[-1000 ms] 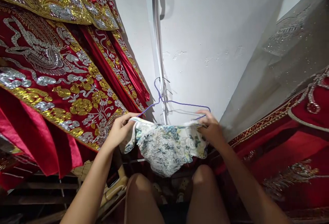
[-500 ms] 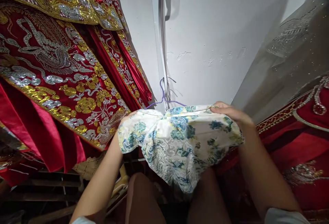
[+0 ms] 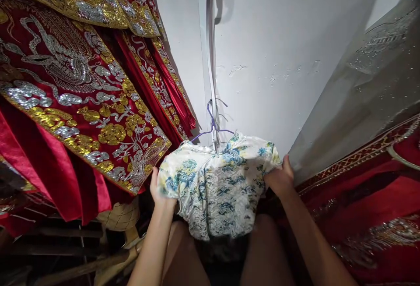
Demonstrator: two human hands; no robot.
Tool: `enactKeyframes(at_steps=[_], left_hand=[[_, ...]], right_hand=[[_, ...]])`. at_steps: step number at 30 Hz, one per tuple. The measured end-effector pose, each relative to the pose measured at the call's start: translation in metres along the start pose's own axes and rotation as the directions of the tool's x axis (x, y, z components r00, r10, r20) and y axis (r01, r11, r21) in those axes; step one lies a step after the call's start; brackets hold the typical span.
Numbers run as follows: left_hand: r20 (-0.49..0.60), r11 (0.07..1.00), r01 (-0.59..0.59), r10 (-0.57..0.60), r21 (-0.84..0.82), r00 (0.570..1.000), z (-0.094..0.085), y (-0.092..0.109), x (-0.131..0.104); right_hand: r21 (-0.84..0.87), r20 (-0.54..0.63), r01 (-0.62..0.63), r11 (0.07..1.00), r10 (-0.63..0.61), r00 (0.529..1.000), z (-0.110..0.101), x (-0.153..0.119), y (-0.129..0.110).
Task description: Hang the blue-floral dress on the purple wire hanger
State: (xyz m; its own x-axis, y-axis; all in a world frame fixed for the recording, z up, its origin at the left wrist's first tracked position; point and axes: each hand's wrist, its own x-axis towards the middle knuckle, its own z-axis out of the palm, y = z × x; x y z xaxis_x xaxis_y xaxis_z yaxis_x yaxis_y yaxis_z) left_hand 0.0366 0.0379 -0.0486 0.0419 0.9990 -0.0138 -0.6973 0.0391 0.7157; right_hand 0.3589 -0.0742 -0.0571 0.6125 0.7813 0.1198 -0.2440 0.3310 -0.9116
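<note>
A white short-sleeved garment with blue, green and yellow flowers hangs from a purple wire hanger in front of the wall. My left hand is at the sleeve on the left, thumb up along its outer edge, the other fingers hidden behind or under the cloth. At the opposite sleeve is my right hand, its thumb raised and its fingers tucked under the cuff. Whether either hand grips the cloth cannot be made out.
Red cloths with gold and silver embroidery hang on the left. More red beaded fabric lies at the right. Behind the hanger is a pale wall. A woven basket and wooden furniture stand at lower left.
My right hand has moved inward and down from the garment's top edge to the sleeve cuff. My left hand has shifted lower. The garment's front now hangs more spread out, its shoulders draped on the hanger.
</note>
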Motion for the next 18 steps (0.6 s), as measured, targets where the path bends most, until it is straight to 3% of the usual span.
enactKeyframes(at_steps=[4, 7, 9, 11, 13, 14, 15, 16, 17, 18], left_hand=[[-0.038, 0.992, -0.092, 0.096, 0.086, 0.995, 0.024, 0.026, -0.011], [0.086, 0.911, -0.273, 0.260, 0.309, 0.962, 0.035, 0.049, -0.005], [0.221, 0.767, -0.403, 0.337, 0.499, 0.915, 0.034, 0.061, 0.003], [0.366, 0.563, -0.492, 0.329, 0.664, 0.870, 0.028, 0.065, 0.009], [0.473, 0.392, -0.561, 0.302, 0.729, 0.827, 0.022, 0.059, 0.013], [0.493, 0.364, -0.582, 0.313, 0.727, 0.812, 0.020, 0.052, 0.013], [0.486, 0.383, -0.592, 0.343, 0.709, 0.804, 0.019, 0.043, 0.012], [0.454, 0.435, -0.588, 0.379, 0.681, 0.806, 0.018, 0.032, 0.010], [0.407, 0.500, -0.572, 0.406, 0.650, 0.818, 0.019, 0.020, 0.007], [0.360, 0.560, -0.547, 0.416, 0.623, 0.835, 0.020, 0.009, 0.002]], right_hand=[[-0.064, 0.054, 0.139, 0.988, -0.136, 0.989, 0.009, 0.016, -0.029], [-0.054, 0.023, 0.237, 0.970, -0.236, 0.971, 0.029, 0.032, -0.062], [-0.006, 0.085, 0.240, 0.971, -0.239, 0.967, 0.042, 0.034, -0.078], [-0.010, 0.228, 0.204, 0.979, -0.196, 0.954, 0.051, 0.021, -0.087], [-0.061, 0.362, 0.158, 0.986, -0.125, 0.924, 0.056, -0.005, -0.090], [-0.086, 0.447, 0.146, 0.986, -0.093, 0.890, 0.058, -0.020, -0.091], [-0.114, 0.581, 0.145, 0.983, -0.053, 0.812, 0.059, -0.036, -0.091], [-0.144, 0.757, 0.162, 0.976, 0.003, 0.654, 0.060, -0.050, -0.091], [-0.149, 0.884, 0.194, 0.970, 0.043, 0.466, 0.061, -0.062, -0.089], [-0.142, 0.946, 0.232, 0.962, 0.063, 0.317, 0.062, -0.071, -0.086]])
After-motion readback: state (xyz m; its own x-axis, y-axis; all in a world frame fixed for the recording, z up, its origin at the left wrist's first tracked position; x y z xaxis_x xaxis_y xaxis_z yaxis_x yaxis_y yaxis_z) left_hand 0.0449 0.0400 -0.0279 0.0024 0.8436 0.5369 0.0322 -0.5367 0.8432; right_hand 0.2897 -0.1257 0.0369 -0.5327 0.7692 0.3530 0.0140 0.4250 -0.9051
